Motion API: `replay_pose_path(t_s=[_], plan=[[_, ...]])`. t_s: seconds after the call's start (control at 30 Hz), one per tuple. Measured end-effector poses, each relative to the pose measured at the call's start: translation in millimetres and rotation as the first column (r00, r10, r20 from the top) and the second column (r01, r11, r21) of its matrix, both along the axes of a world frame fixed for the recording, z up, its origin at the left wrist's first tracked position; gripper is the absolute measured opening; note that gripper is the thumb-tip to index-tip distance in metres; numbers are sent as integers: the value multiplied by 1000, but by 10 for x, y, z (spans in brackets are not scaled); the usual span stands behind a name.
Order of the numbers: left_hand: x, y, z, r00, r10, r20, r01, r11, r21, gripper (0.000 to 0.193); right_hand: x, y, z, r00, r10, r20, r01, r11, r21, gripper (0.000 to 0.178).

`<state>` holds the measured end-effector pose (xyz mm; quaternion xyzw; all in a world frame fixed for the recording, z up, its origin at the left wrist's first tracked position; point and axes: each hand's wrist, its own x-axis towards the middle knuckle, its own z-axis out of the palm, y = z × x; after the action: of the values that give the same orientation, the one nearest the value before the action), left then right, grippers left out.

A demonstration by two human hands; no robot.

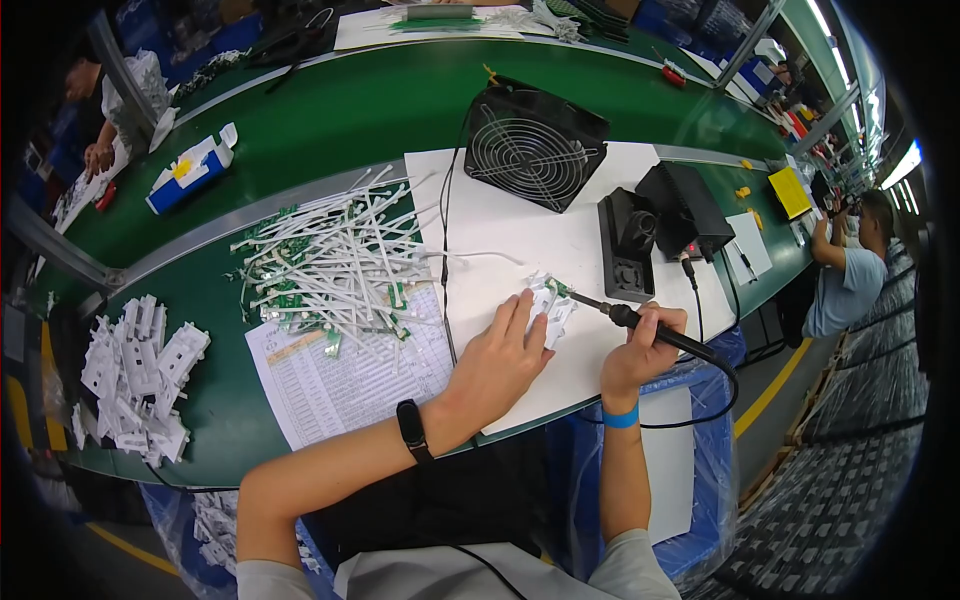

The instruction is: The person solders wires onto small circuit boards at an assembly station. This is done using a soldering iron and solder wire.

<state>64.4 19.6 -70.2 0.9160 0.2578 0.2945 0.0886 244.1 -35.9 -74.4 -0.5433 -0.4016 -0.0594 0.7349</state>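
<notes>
My left hand (500, 360) rests on the white work sheet (530, 405), its fingers holding down a small white plastic housing (560, 322). Close by my fingertips a bit of green circuit board (557, 287) shows at the housing's upper edge. In my right hand (640, 352) is a soldering iron (625, 316), gripped by its black handle. The iron points left, its tip at or just above the green board; contact is too small to tell. A white cable (490, 256) lies left of the housing. My left fingers partly cover the housing.
A heap of white cables with green boards (340, 260) lies left, over a printed sheet (330, 385). Farther left are piled white housings (140, 370). A black fan (535, 145), iron stand (628, 245) and power unit (685, 212) stand beyond my hands. Other people (850, 265) sit nearby.
</notes>
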Motion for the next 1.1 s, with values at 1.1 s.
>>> replay_pose_path(t_s=[1.1], plan=[[-8, 24, -13, 1000, -2, 4, 2, 999, 32, 45, -34, 33, 60, 991, -119, 67, 126, 986, -111, 20]])
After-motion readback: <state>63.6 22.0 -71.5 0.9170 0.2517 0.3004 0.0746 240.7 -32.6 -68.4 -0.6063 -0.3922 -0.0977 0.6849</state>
